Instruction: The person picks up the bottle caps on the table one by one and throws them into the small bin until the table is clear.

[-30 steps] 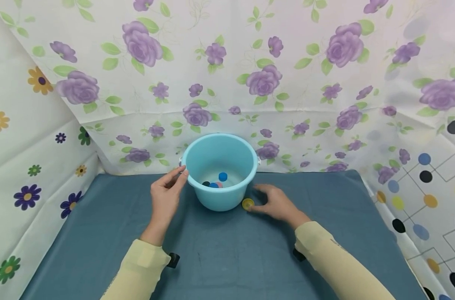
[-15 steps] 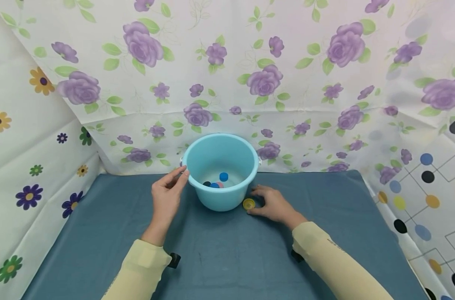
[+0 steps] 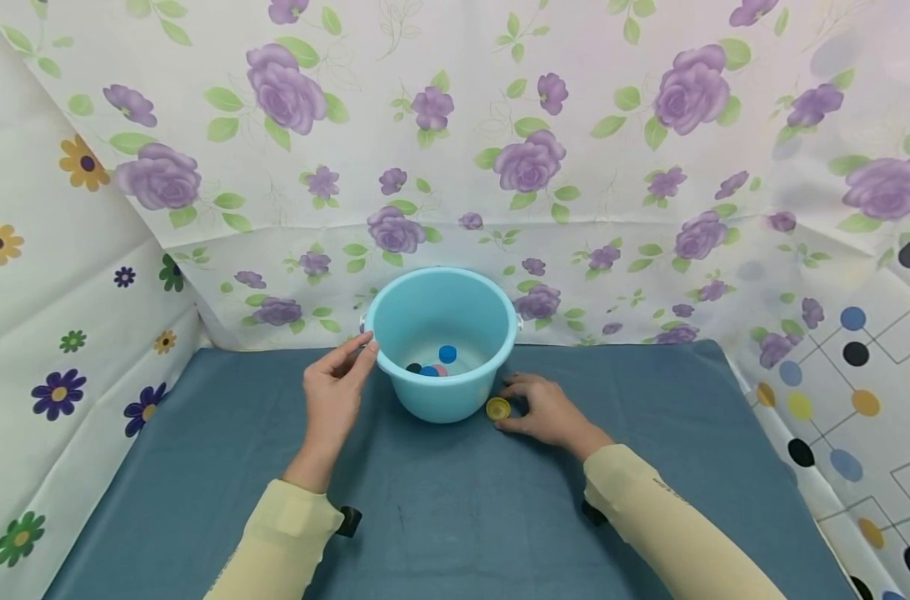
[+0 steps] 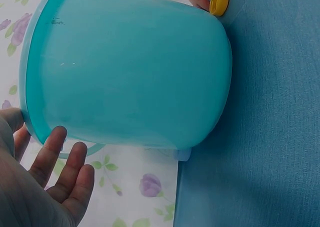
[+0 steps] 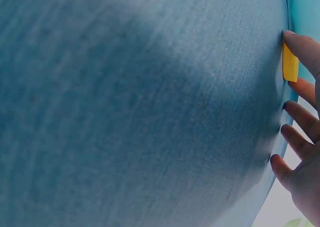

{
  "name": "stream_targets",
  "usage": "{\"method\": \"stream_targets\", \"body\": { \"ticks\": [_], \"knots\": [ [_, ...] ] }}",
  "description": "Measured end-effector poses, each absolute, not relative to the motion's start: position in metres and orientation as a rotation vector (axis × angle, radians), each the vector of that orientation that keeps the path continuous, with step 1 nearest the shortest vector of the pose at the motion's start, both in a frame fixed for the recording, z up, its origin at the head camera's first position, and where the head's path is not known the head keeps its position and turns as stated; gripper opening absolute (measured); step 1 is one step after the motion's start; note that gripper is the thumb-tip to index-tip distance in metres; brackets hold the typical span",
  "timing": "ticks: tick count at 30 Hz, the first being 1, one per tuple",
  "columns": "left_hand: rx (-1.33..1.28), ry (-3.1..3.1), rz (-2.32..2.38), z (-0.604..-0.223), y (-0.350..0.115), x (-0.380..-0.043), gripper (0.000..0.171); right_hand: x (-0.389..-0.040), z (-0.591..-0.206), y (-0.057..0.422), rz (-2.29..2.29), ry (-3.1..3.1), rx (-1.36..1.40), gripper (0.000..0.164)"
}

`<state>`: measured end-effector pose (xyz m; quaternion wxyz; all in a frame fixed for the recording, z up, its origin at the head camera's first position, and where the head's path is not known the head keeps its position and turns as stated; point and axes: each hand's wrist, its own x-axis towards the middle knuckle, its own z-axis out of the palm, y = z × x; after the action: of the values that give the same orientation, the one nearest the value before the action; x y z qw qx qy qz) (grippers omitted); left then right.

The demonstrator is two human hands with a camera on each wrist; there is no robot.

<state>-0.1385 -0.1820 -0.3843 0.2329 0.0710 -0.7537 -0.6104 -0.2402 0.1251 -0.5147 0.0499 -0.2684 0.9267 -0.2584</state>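
A light blue bucket (image 3: 442, 400) stands upright on the blue cloth. My left hand (image 3: 333, 400) holds its rim at the left side between thumb and index finger; in the left wrist view the other fingers spread loosely beside the wall. Low by the bucket's right side, a yellow bottle cap (image 3: 497, 408) sits on the cloth with its hollow side up. My right hand (image 3: 548, 410) pinches this cap, thumb on the near side and index finger on the far side. The remaining fingers of that hand reach down to the cloth, as the right wrist view shows.
Inside the bucket lie blue caps (image 3: 447, 354), a pink one (image 3: 440, 369) and a black one (image 3: 413, 367). A blue cloth (image 3: 455, 517) covers the table. Flowered sheets (image 3: 455, 150) hang behind and at the left; a dotted sheet (image 3: 860, 433) hangs at the right.
The fingers of my right hand have drawn slightly closer around the yellow bottle cap. My left hand and the bucket have stayed in place.
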Motion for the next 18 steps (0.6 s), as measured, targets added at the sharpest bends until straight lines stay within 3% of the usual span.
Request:
{"method": "stream_targets", "body": {
  "ticks": [18],
  "knots": [
    [0.193, -2.078, -1.666, -0.3853, -0.1823, -0.1386, 0.029, -0.2388, -0.5125, 0.1313, -0.799, 2.815, -0.778, 0.039]
  ]
}}
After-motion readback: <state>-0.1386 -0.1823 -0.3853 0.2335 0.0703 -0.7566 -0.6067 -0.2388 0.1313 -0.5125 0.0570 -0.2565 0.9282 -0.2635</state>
